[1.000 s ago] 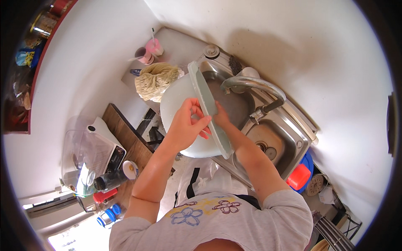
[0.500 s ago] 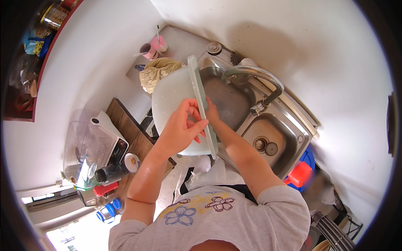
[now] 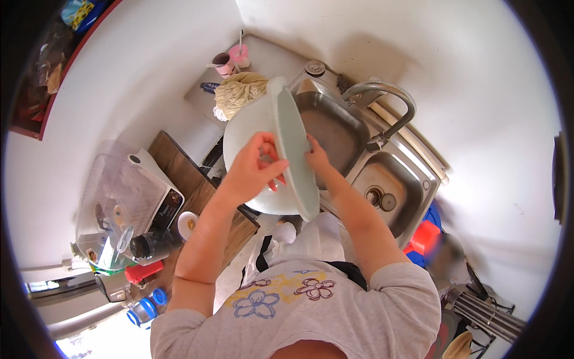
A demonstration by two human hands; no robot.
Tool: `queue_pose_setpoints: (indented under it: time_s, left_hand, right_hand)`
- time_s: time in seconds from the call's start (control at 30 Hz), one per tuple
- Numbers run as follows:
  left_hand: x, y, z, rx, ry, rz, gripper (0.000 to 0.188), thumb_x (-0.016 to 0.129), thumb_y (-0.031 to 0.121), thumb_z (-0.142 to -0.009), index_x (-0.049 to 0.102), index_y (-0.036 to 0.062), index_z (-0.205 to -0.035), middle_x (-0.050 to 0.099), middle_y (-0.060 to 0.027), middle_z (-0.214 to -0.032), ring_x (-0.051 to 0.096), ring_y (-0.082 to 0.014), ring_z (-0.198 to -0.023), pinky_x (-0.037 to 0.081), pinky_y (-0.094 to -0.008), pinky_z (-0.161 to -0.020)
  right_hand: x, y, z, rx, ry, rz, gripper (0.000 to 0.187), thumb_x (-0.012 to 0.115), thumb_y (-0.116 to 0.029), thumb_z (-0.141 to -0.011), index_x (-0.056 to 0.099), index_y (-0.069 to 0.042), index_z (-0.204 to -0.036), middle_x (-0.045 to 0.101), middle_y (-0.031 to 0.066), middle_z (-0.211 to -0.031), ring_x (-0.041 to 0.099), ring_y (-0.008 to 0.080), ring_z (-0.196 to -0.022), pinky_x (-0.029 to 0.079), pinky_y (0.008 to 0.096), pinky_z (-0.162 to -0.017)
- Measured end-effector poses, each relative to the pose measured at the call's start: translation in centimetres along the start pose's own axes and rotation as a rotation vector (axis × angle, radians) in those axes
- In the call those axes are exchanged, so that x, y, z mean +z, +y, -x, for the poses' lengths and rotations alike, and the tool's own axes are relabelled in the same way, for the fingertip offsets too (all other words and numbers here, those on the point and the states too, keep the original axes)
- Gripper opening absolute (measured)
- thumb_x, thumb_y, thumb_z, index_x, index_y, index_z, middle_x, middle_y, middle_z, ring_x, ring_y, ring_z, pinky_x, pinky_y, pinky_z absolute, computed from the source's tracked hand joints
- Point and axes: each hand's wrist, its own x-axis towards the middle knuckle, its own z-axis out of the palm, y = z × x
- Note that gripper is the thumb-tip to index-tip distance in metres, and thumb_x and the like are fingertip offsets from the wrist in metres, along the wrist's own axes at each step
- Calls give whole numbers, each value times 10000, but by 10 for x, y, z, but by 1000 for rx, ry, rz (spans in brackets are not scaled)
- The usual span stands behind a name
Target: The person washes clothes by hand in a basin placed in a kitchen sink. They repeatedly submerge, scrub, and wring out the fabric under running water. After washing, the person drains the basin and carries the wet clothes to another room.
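Observation:
A large pale, translucent basin (image 3: 245,113) is tipped on its side at the sink's left edge, its opening turned toward the sink. My left hand (image 3: 256,167) grips its near rim, thumb over the edge and fingers curled against the outside. On the opening side, my right hand (image 3: 318,157) holds the opposite edge; some of its fingers are hidden there. Just beyond the basin is the steel sink bowl (image 3: 341,122), with a curved faucet (image 3: 394,90) over its right side. A smaller bowl (image 3: 391,182) with a drain strainer adjoins it.
Beige cloth (image 3: 239,93) lies behind the basin, near two pink cups (image 3: 224,64). To the left, a wooden counter (image 3: 170,152) bears a clear-lidded white appliance (image 3: 152,185) and a dark jar (image 3: 152,245). A red container (image 3: 423,237) stands right of the sink.
The basin has turned so more of its inside faces me. My right hand has shifted right along with the basin's edge, while my left keeps its hold. The view has also shifted slightly.

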Motion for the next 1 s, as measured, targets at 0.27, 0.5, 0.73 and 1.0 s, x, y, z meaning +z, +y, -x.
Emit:
queue_pose_setpoints:
  time_s: [0.27,0.5,0.73,1.0]
  left_hand:
    - [-99,-76,26,-179,183,5,381,580,127,-871,470,17,-1219,632,-26,-898,534,-78,-617,437,-212,-515]
    - [-90,-142,-25,-251,22,-74,470,606,231,-867,468,99,-1296,625,-34,-1016,578,-118,-887,467,-298,-756]
    - [-75,-194,-103,-222,-13,-62,435,522,95,-866,529,90,-1301,651,-66,-1058,635,-166,-844,499,-278,-676]
    - [-45,-227,-152,-332,77,-267,344,531,86,-825,633,51,-1151,676,-75,-974,654,-180,-856,524,-323,-685]
  right_hand:
    - [-131,-1,102,-89,136,-110,577,640,-70,-802,504,-188,-1350,605,32,-876,573,121,-771,466,271,-696]
    - [-180,-25,203,-69,305,-255,618,657,-64,-810,451,-139,-1388,590,35,-946,590,126,-826,468,259,-729]
    - [-196,-67,213,-76,253,-465,603,637,-109,-841,427,-107,-1407,570,-25,-884,517,50,-757,393,190,-639]
    - [-219,-48,139,-95,261,-560,634,677,-118,-831,408,-49,-1400,585,48,-1054,565,111,-866,455,242,-738]
